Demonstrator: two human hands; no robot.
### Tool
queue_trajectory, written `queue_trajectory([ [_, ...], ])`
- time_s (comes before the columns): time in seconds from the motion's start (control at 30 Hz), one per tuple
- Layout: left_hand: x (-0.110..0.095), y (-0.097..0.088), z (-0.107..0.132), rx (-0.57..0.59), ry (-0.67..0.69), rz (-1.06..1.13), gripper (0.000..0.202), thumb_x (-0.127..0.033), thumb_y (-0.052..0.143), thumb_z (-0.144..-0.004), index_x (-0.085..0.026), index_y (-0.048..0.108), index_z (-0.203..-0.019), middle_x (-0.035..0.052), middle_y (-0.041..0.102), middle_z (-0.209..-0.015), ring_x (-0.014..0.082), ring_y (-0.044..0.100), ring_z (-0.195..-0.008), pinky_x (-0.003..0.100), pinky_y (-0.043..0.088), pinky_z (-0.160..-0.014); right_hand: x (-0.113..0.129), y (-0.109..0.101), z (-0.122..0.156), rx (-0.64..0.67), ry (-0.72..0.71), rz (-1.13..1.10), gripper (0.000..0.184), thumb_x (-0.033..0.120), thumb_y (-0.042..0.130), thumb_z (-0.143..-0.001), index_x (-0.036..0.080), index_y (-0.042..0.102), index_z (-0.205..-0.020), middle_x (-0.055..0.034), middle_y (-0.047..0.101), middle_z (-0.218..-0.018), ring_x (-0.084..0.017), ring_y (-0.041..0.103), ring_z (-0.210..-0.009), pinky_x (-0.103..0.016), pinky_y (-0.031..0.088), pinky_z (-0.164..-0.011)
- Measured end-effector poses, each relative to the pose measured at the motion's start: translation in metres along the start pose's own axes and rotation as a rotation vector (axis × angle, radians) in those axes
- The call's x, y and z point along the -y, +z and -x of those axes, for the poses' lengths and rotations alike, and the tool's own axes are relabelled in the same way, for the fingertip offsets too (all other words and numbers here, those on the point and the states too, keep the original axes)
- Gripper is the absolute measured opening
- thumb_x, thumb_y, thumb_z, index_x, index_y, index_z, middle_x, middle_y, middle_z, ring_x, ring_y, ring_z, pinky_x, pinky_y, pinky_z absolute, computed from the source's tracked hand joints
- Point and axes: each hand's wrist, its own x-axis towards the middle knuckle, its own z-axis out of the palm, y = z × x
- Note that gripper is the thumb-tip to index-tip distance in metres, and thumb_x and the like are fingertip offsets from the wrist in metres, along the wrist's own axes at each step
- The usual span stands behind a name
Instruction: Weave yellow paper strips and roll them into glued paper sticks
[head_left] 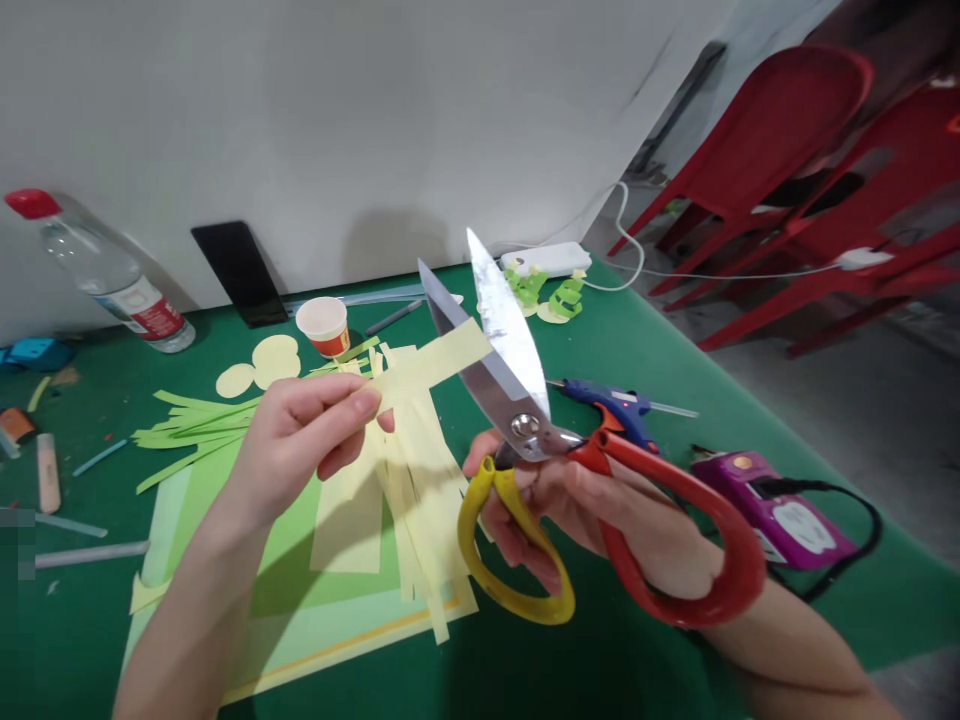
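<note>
To the far right of the scissors (525, 425), past the glue gun (600, 393), bare counter (652, 340) leaves room to pass; nearer, right of the scissors, a purple device (806, 530) and its looped black cable (825, 487) block the way. Left of the scissors, the left grip (315, 435), its yellow strip (442, 360) and layered papers (412, 500) obstruct, while the surface beneath the handles is hard to judge.

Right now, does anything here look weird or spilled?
I see nothing spilled. The scissors in the right hand look odd: the red handle and yellow handle don't match in colour.
</note>
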Motion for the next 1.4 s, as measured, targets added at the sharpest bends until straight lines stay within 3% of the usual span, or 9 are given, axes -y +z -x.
queue_trajectory([
  [0.2,0.002,-0.005,-0.007,-0.075,-0.006,0.140,0.027,-0.024,0.051,-0.083,-0.020,0.061,-0.059,-0.0061,0.036,-0.035,0.0052,0.027,-0.033,0.023,0.018,-0.037,0.016,-0.001,-0.001,-0.361,-0.055,0.219,0.031,0.047,0.034,-0.089,0.018,0.047,-0.093,0.0062,0.041,-0.046,-0.006,0.033,-0.037,-0.017,0.027,-0.036],
  [0.33,0.003,-0.005,-0.010,-0.122,-0.037,0.135,0.022,-0.028,0.052,-0.083,-0.020,0.064,-0.066,-0.0047,0.042,-0.038,0.0067,0.034,-0.035,0.022,0.020,-0.035,0.022,-0.012,-0.012,-0.653,0.176,0.914,0.026,0.043,0.036,-0.088,0.018,0.044,-0.089,0.0044,0.045,-0.049,-0.009,0.040,-0.037,-0.020,0.032,-0.037],
  [0.43,0.002,-0.004,-0.011,-0.145,-0.006,0.094,0.023,-0.025,0.051,-0.083,-0.019,0.064,-0.064,-0.0059,0.035,-0.038,0.0062,0.031,-0.036,0.022,0.026,-0.037,0.012,-0.024,-0.021,-0.535,0.540,1.445,0.024,0.035,0.035,-0.090,0.017,0.047,-0.081,-0.0027,0.056,-0.060,-0.013,0.053,-0.050,-0.023,0.040,-0.047],
  [0.6,0.001,-0.007,-0.012,-0.164,0.056,0.115,0.028,-0.019,0.051,-0.083,-0.017,0.061,-0.057,-0.0060,0.032,-0.042,0.0049,0.027,-0.039,0.020,0.033,-0.042,-0.018,-0.046,-0.031,-0.414,0.775,1.593,0.027,0.031,0.044,-0.089,0.006,0.055,-0.088,-0.0106,0.061,-0.079,-0.019,0.061,-0.074,-0.034,0.048,-0.069],
  [0.73,0.001,-0.012,-0.010,-0.179,0.096,0.141,0.018,-0.023,0.054,-0.083,-0.022,0.069,-0.074,0.0004,0.056,-0.063,0.0084,0.046,-0.053,0.017,0.030,-0.036,-0.026,-0.055,-0.037,-0.341,0.943,1.637,0.031,0.033,0.050,-0.087,0.012,0.053,-0.109,-0.0079,0.058,-0.104,-0.016,0.059,-0.089,-0.036,0.050,-0.077],
  [0.87,-0.003,-0.017,-0.004,-0.230,0.144,-0.089,0.017,-0.026,0.053,-0.085,-0.027,0.071,-0.085,0.0013,0.059,-0.101,0.0153,0.054,-0.094,0.022,0.048,-0.069,-0.021,-0.054,-0.040,-0.229,1.036,1.659,0.031,0.031,0.051,-0.087,0.013,0.052,-0.112,-0.0085,0.056,-0.109,-0.017,0.058,-0.093,-0.037,0.050,-0.079],
  [1.03,0.002,-0.029,0.005,-0.147,-0.144,-0.561,0.028,-0.039,0.052,-0.082,-0.025,0.064,-0.103,0.0020,0.061,-0.092,0.0180,0.056,-0.084,0.025,0.043,-0.068,-0.014,-0.050,-0.041,-0.078,1.053,1.696,0.031,0.032,0.050,-0.087,0.014,0.053,-0.111,-0.0080,0.056,-0.110,-0.018,0.057,-0.095,-0.038,0.049,-0.080],
  [1.17,0.026,-0.034,0.019,0.041,-0.453,-0.893,0.051,-0.043,0.038,-0.085,-0.020,0.036,-0.131,0.0057,0.062,-0.095,0.0202,0.058,-0.078,0.029,0.043,-0.066,-0.011,-0.051,-0.041,-0.010,1.044,1.721,0.031,0.033,0.050,-0.087,0.014,0.053,-0.111,-0.0080,0.056,-0.110,-0.018,0.057,-0.095,-0.038,0.049,-0.080],
  [1.4,0.055,-0.032,0.040,0.231,-0.663,-1.018,0.058,-0.040,0.041,-0.079,-0.015,0.039,-0.132,0.0071,0.066,-0.070,0.0223,0.056,-0.050,0.027,0.031,-0.044,-0.010,-0.054,-0.039,0.027,1.043,1.737,0.031,0.034,0.049,-0.087,0.014,0.054,-0.110,-0.0079,0.057,-0.108,-0.017,0.057,-0.093,-0.037,0.049,-0.080],
])
